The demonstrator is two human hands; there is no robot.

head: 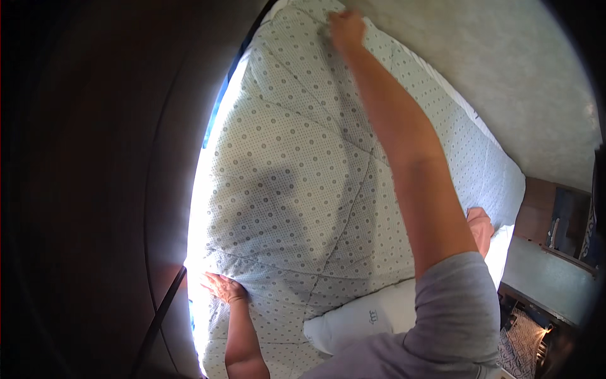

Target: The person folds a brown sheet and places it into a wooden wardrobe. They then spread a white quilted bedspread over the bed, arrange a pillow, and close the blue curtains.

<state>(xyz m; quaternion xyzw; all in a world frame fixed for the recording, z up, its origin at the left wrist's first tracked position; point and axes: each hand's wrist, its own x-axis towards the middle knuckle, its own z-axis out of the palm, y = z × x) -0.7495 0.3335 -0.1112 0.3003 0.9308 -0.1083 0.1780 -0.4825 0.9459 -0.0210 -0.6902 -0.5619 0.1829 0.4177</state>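
A pale quilted comforter (284, 189) with small dark dots and stitched lines spreads before me over a bed. My left hand (222, 288) lies on it at the lower left, palm down with fingers apart, close to its brightly lit edge. At the far end, my right hand (348, 31) reaches the comforter near its upper edge. That hand is blurred, and whether its fingers grip the fabric is not clear. A white pillow (355, 320) bearing a dark mark sits below, partly covered by my grey-sleeved arm.
Pink cloth (480, 230) lies at the comforter's right side. Beyond is the pale floor (497, 71). A shelf unit (549, 265) at the lower right holds folded patterned fabric (521, 341). A dark bar (163, 308) and dark panel stand on the left beside bright light.
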